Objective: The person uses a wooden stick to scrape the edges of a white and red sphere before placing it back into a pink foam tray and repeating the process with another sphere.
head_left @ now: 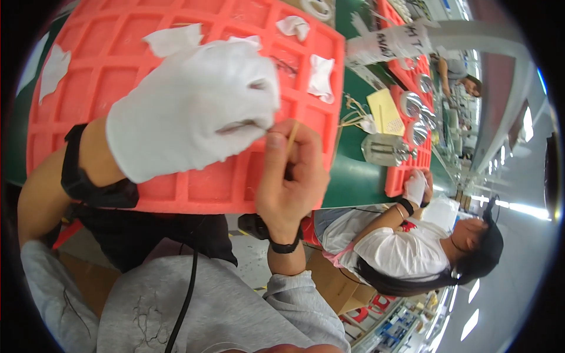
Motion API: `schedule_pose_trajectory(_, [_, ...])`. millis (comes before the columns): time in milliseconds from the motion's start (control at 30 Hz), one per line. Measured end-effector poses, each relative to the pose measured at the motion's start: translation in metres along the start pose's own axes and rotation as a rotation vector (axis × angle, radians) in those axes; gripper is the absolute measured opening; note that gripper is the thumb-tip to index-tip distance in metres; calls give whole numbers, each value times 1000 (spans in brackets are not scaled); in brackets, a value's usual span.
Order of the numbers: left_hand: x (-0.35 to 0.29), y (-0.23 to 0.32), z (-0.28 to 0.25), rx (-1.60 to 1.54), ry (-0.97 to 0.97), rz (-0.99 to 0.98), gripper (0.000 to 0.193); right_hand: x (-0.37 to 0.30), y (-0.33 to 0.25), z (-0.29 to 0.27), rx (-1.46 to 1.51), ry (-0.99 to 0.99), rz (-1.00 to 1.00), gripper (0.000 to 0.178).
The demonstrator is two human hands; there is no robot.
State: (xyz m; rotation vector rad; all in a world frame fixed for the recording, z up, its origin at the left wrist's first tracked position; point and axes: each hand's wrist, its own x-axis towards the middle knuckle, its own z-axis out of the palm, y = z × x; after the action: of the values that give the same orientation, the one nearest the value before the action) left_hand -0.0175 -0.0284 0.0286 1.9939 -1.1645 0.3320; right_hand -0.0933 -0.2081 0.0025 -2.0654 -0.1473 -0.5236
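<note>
My left hand (194, 106) wears a white cotton glove and is closed into a loose fist over a red compartment tray (194, 188); what it pinches is hidden inside the glove. My bare right hand (291, 176) grips a thin wooden stick (292, 135), its tip meeting the glove's fingertips. A black band sits on my right wrist.
White cloth pieces (321, 76) lie in several tray cells. To the right on the green table (353, 170) are a yellow card (385, 112), metal parts (385, 150) and another red tray (406, 76). A co-worker in white (412, 247) sits at the right, hand on that tray.
</note>
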Motion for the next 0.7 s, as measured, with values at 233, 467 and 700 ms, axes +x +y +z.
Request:
schedule_pose_trajectory(233, [4, 5, -3, 145, 46, -29, 13, 2, -13, -17, 84, -55, 22, 7])
schedule_pose_trajectory(467, [10, 3, -17, -13, -28, -168, 12, 58, -48, -71, -59, -202, -372, 17])
schedule_pose_trajectory(700, [15, 3, -16, -143, -61, -246, 12, 146, 21, -21, 222, -515, -180, 28])
